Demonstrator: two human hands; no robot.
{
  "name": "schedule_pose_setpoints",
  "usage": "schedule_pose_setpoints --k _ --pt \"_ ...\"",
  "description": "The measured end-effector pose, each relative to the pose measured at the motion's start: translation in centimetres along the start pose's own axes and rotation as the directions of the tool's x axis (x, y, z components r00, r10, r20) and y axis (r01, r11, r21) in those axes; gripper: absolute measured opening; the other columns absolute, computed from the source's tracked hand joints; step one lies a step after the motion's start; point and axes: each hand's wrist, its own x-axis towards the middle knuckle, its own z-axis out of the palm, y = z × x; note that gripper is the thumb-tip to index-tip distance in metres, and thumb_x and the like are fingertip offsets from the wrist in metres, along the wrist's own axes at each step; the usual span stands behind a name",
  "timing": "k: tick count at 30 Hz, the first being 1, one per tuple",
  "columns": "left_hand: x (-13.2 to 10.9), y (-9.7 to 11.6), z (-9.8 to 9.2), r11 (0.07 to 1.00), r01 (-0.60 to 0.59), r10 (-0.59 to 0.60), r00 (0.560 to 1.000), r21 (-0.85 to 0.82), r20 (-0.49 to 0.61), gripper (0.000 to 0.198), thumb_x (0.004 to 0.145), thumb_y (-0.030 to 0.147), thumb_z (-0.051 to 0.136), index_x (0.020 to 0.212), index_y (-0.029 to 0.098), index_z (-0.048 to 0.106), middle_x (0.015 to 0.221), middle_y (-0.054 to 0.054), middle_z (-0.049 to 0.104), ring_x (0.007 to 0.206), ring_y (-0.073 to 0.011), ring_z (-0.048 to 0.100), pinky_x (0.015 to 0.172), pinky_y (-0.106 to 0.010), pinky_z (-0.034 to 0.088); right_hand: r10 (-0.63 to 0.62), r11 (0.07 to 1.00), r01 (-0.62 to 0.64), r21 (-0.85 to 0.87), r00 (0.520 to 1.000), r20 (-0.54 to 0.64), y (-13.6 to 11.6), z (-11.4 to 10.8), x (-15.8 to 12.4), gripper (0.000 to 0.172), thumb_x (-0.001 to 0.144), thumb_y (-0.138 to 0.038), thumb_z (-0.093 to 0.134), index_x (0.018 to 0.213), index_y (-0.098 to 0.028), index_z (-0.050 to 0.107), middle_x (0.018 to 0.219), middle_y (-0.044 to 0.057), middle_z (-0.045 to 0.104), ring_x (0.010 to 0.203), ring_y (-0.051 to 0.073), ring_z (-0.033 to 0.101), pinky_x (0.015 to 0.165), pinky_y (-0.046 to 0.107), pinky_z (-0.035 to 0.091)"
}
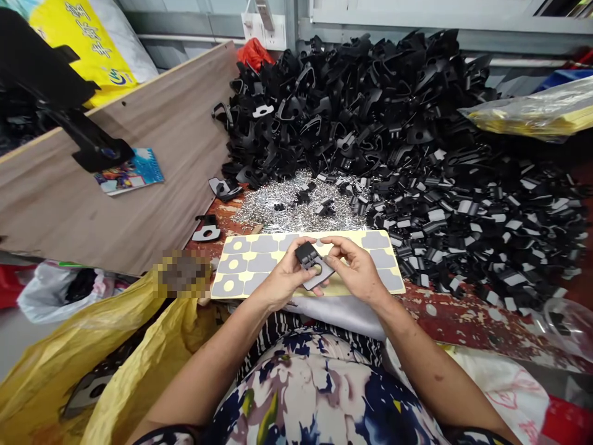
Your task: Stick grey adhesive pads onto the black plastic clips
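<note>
Between both hands is a black plastic clip [306, 252] with a grey pad on its face and a round hole. My left hand [290, 275] grips it from the left, thumb by the hole and fingers underneath. At the clip's right edge, the thumb of my right hand [356, 269] presses on the grey pad, its index finger curled above. Below the hands lies a pale yellow sheet [248, 246] of grey die-cut stickers, some with round holes. Metal pins [264, 207] form a heap just behind the sheet.
Black plastic parts [352, 99] are piled high at the back, and small black-and-grey pieces [463, 216] spread to the right. A wooden board [152, 123] slants along the left. A yellow bag [139, 364] stands open at lower left. A clear plastic cup [567, 324] lies at right.
</note>
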Motion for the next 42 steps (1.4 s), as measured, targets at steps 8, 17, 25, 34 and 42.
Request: schedule_pose_setpoints --k 8,17,25,34,42 --pt "0.0 0.0 -0.3 0.999 -0.034 0.033 0.996 -0.007 -0.087 0.061 0.084 0.023 0.087 0.127 0.028 0.044 0.098 0.002 0.063 0.072 -0.021 0.078 0.049 -0.022 0.059 -0.011 0.999 0.012 -0.038 0.999 0.032 0.0 0.8 0.1 0.031 0.097 -0.028 0.065 0.127 -0.025 0.072 0.08 -0.003 0.062 0.073 0.015 0.062 0.071 0.029 0.055" --pt "-0.5 0.1 0.0 0.998 -0.041 0.034 0.99 -0.048 -0.136 0.059 0.087 0.03 0.083 0.13 0.027 0.043 0.085 0.002 0.063 0.075 -0.0242 0.077 0.051 -0.024 0.058 -0.173 0.941 0.153 -0.301 0.984 -0.04 -0.1 0.5 -0.6 0.014 0.1 -0.027 0.067 0.108 -0.024 0.078 0.099 0.004 0.075 0.089 0.02 0.069 0.079 0.035 0.056" --pt "-0.8 0.5 0.5 0.991 -0.132 0.124 0.978 -0.037 -0.166 0.053 0.084 0.028 0.086 0.124 0.027 0.052 0.102 -0.001 0.057 0.083 -0.0174 0.066 0.056 -0.029 0.064 -0.494 0.698 0.403 -0.592 0.87 0.011 -1.7 1.0 -0.6 0.015 0.099 -0.014 0.066 0.093 -0.022 0.077 0.105 0.008 0.077 0.099 0.026 0.066 0.087 0.043 0.054" --pt "-0.5 -0.8 1.2 0.97 -0.197 0.219 0.963 0.142 -0.158 0.059 0.084 0.023 0.085 0.123 0.03 0.042 0.088 0.006 0.06 0.063 -0.0094 0.062 0.061 -0.022 0.056 -0.378 0.777 0.321 -0.541 0.926 0.006 -0.8 0.9 -0.9 0.01 0.102 -0.02 0.058 0.105 -0.024 0.067 0.097 0.006 0.074 0.093 0.024 0.07 0.084 0.04 0.053" --pt "-1.6 -0.9 2.4 0.941 -0.124 0.214 0.939 0.315 -0.27 0.07 0.074 0.012 0.086 0.125 0.03 0.04 0.112 0.001 0.059 0.085 -0.0118 0.06 0.077 -0.025 0.054 0.01 0.998 -0.008 0.056 0.999 -0.047 -0.6 0.7 -1.2 0.024 0.1 -0.032 0.059 0.123 -0.026 0.058 0.086 -0.001 0.071 0.079 0.017 0.069 0.075 0.031 0.056"
